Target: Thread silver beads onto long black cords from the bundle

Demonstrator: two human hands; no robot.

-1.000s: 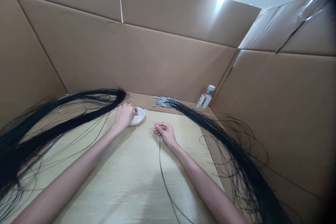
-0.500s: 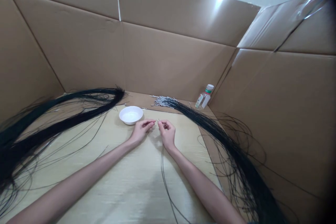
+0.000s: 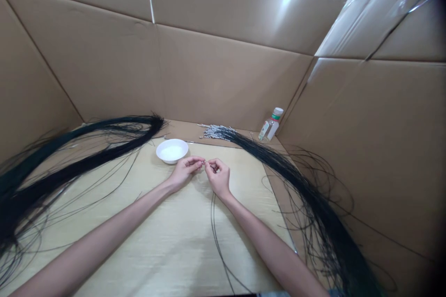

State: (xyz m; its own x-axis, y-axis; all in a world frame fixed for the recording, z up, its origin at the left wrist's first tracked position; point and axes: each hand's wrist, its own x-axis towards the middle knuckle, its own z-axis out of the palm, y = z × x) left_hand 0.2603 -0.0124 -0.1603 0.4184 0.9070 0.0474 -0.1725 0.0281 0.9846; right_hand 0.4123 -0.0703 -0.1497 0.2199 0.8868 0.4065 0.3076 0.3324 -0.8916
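My right hand pinches the end of a thin dark cord, whose two strands hang below the hand and run down toward the front edge. Close beside it, my left hand is closed in a pinch, its fingertips meeting those of the right. Whatever the left fingers hold is too small to make out. Just behind the left hand stands a white bowl; its contents cannot be made out.
A thick bundle of dark cords loops along the left. Another cord bundle, its far end tipped with silvery beads, lies on the right. A clear bottle with a white cap stands by the cardboard wall.
My right hand has moved left and turned slightly, so the fingertips of both hands now meet. The camera view has shifted a little.
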